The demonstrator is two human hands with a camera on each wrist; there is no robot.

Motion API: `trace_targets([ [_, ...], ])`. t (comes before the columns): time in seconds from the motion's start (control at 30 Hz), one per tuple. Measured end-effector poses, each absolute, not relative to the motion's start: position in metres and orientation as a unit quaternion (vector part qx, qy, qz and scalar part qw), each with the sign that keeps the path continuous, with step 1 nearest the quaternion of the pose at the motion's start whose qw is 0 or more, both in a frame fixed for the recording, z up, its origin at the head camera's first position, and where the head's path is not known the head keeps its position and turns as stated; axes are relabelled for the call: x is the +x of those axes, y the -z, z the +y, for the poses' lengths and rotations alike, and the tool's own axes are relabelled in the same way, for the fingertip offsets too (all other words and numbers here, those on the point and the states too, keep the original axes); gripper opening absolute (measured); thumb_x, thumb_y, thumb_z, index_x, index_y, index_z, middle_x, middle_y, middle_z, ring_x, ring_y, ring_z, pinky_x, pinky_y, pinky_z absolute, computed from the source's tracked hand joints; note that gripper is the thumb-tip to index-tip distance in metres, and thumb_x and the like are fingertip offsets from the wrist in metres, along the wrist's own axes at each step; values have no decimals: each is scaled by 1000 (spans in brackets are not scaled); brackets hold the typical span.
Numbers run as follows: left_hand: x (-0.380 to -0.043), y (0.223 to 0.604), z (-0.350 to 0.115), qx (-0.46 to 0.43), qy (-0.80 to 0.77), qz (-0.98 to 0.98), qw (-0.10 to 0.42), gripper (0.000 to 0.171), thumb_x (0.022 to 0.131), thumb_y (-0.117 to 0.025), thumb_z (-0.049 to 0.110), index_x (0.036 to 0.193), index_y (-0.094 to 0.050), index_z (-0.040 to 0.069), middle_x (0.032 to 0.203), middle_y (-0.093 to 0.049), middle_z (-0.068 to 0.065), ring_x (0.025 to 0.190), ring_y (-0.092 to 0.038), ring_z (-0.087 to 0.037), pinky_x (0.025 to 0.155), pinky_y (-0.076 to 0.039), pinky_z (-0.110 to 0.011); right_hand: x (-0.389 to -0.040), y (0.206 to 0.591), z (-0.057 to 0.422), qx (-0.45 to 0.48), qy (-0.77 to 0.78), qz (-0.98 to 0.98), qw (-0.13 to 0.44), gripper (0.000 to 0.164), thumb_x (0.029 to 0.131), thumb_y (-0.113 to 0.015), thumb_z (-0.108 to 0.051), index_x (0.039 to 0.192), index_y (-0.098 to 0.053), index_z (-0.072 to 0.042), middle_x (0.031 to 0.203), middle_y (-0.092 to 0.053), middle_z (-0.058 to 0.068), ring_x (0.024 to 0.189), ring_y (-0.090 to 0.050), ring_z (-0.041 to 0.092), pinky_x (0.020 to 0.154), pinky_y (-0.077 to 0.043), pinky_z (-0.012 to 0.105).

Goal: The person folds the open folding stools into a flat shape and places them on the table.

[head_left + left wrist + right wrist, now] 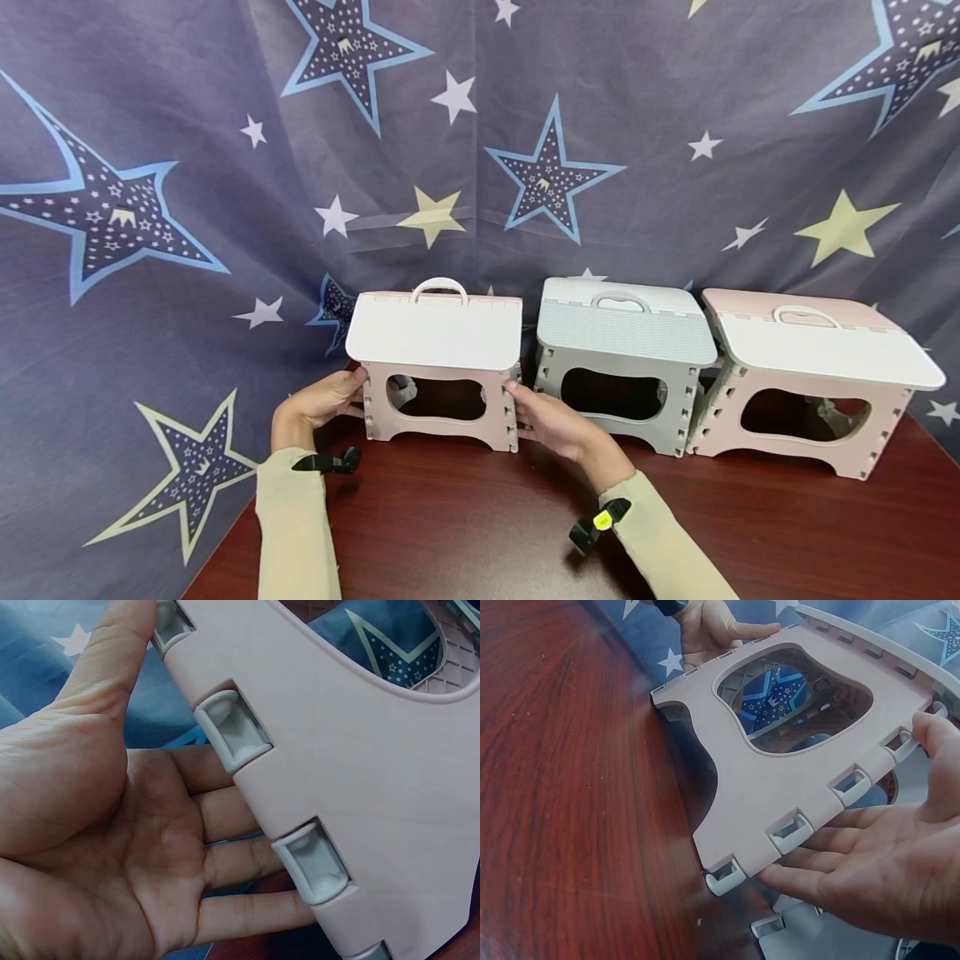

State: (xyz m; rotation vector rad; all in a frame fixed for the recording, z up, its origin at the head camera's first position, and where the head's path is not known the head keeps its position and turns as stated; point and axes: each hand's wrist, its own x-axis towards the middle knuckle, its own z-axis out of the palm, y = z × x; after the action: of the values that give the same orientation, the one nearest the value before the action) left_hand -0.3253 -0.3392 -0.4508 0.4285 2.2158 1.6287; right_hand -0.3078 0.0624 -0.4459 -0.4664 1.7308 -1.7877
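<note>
A pink folding step stool (435, 333) with a white top and carry handle stands unfolded on the table. My left hand (324, 402) is at its left side, thumb near the front corner. In the left wrist view, the fingers (225, 817) extend fairly straight against the side, their tips hidden behind the pink front panel (360, 772). My right hand (558, 427) touches the opposite side, its thumb at the front edge. The right wrist view shows its extended fingers (817, 859) beside the grey hinges (791, 832), with the tips partly hidden.
A grey folding stool (626, 325) stands close to the right, followed by another pink and white stool (825, 350). The dark red wooden table (480, 525) extends in front. A star-patterned curtain (637, 67) hangs behind and along the left.
</note>
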Motion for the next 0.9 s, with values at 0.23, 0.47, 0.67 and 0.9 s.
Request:
trace_targets([
  [0.23,-325,450,-338,146,-574,786,178,106,93,-36,75,145,-38,-16,122,-71,-10,109,-67,-14,100,-54,-53,-307,445,63,-178,675,648,304,78,107,-38,-52,159,-20,4,162,-31,29,153,-25,43,125,-23,58],
  [0.47,-324,451,-338,140,-577,785,177,105,94,-35,75,147,-36,-16,120,-70,-3,110,-66,-14,101,-53,-53,-306,445,63,-177,677,647,303,78,107,-40,-53,158,-22,3,160,-33,28,152,-27,42,125,-24,58],
  [0.67,-323,451,-338,138,-579,783,182,103,95,-35,73,147,-36,-16,119,-70,-2,110,-65,-15,101,-53,-53,-307,443,63,-177,673,649,307,77,108,-38,-50,159,-20,4,162,-30,29,153,-25,43,124,-24,59],
  [0.9,-323,450,-340,142,-581,778,191,97,99,-38,69,141,-41,-19,113,-71,3,109,-66,-13,102,-53,-51,-307,438,65,-176,657,666,308,77,109,-37,-47,157,-17,10,162,-25,33,152,-23,48,123,-28,59],
])
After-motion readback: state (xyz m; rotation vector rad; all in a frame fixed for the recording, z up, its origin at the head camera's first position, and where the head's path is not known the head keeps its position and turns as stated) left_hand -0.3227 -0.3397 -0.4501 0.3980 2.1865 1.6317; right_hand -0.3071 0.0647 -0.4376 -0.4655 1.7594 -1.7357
